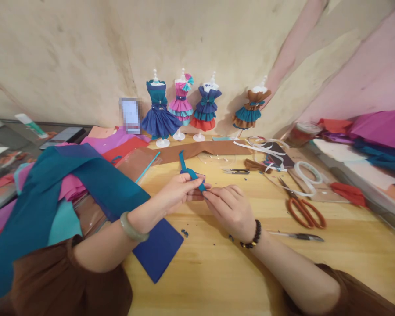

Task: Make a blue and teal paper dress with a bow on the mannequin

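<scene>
My left hand [181, 189] pinches a narrow teal strip [192, 174], paper or cloth, which looks folded over on itself; one end sticks up beyond the fingers. At the strip's lower end, the fingertips of my right hand [232, 208] are closed on it too. Part of a dark blue piece shows behind the fingers. Under my left forearm a dark blue square sheet [159, 250] lies on the wooden table [210, 281]. Small teal scraps [184, 233] are scattered near it.
Several small dress forms [161, 105] in ruffled dresses stand along the wall. What looks like another person's arm [294, 41] reaches toward the rightmost one. Orange-handled scissors [304, 210], thread snips [237, 171], a pen [299, 236] and white tape [309, 173] lie right; teal sheets [46, 188] heap left.
</scene>
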Demonstrator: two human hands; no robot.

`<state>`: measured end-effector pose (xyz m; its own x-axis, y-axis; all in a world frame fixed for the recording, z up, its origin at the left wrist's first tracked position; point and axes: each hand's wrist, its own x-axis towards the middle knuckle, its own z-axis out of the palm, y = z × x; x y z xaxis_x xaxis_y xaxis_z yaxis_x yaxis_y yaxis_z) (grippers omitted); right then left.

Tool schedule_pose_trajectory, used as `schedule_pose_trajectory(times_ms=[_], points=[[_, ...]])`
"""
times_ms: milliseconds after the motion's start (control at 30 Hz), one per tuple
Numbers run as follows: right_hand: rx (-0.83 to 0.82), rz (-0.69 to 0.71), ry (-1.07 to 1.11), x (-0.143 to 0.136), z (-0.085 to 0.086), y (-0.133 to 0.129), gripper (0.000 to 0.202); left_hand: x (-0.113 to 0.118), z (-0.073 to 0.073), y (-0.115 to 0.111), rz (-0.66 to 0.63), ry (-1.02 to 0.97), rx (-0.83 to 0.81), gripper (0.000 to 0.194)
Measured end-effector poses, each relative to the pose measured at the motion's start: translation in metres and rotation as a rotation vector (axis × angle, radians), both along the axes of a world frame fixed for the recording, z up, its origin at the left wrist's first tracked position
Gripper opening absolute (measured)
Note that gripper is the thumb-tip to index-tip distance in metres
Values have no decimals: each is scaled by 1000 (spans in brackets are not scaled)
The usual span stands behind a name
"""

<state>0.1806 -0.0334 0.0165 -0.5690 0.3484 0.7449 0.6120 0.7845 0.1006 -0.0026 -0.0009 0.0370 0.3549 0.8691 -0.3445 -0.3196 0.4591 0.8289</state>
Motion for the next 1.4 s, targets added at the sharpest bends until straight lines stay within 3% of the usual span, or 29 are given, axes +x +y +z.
schedule_pose_trajectory(times_ms=[167, 333, 533, 933, 1067, 1233, 1400], points=[[-6, -28, 17, 1, -2, 3, 19, 1, 1, -1, 0, -2, -1, 8], [-30, -51, 63, 6, -3, 7, 16, -4, -3, 2, -89, 54, 45, 17], [-20, 5, 64, 8, -5, 10, 18, -8, -11, 5, -126, -18, 51, 20], [7, 35, 72, 7, -6, 12, 22, -4, -18, 3, -100, 15, 14, 18], [12, 103, 85, 6, -5, 9, 20, 0, -12, 1, -67, -53, -55, 3], [-13, 331, 49, 0, -3, -1, 15, 2, -4, 3, 34, -45, -147, 16], [-93, 495, 80, -9, -1, -11, 17, -4, -5, 12, 111, -69, -222, 19]])
